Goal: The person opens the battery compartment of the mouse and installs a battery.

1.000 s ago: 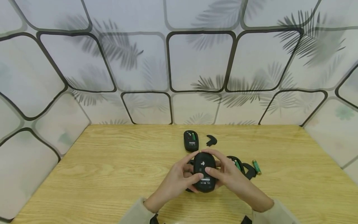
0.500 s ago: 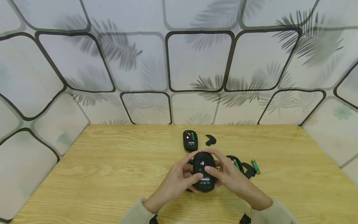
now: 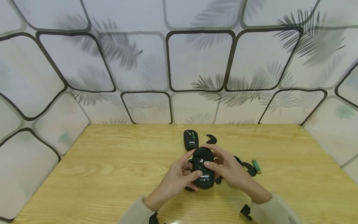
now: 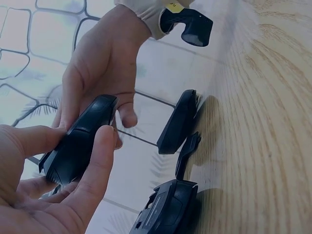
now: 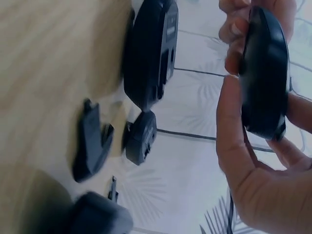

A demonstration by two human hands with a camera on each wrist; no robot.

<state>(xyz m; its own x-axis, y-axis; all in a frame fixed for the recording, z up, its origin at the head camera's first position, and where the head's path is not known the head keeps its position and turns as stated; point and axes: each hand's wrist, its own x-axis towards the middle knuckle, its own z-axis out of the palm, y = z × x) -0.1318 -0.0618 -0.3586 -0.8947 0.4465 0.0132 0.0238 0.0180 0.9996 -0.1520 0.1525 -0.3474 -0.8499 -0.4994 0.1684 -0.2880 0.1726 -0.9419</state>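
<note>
In the head view, a black computer mouse (image 3: 203,175) is held up off the table, its labelled underside towards me. My left hand (image 3: 174,175) grips its left side, with the thumb on the underside. My right hand (image 3: 230,169) grips its right side, thumb lying near the middle of the underside. The left wrist view has the held mouse (image 4: 80,141) edge-on between both hands. A second mouse (image 3: 190,188) lies beneath my left hand, mostly hidden. Behind my right hand another mouse (image 3: 238,160) is largely covered. A dark cover piece (image 3: 218,179) peeks out below my right fingers.
A mouse (image 3: 191,140) with a green battery in its open compartment lies at the back, beside a curved black cover (image 3: 211,139). To the right are another cover (image 3: 250,169) and a loose green battery (image 3: 256,166). Patterned fabric walls surround the wooden table (image 3: 126,155).
The held mouse and both hands have shifted slightly away from me. The cover piece below my right hand now shows, while the right-hand mouse is more hidden. The rear mouse's red light no longer shows.
</note>
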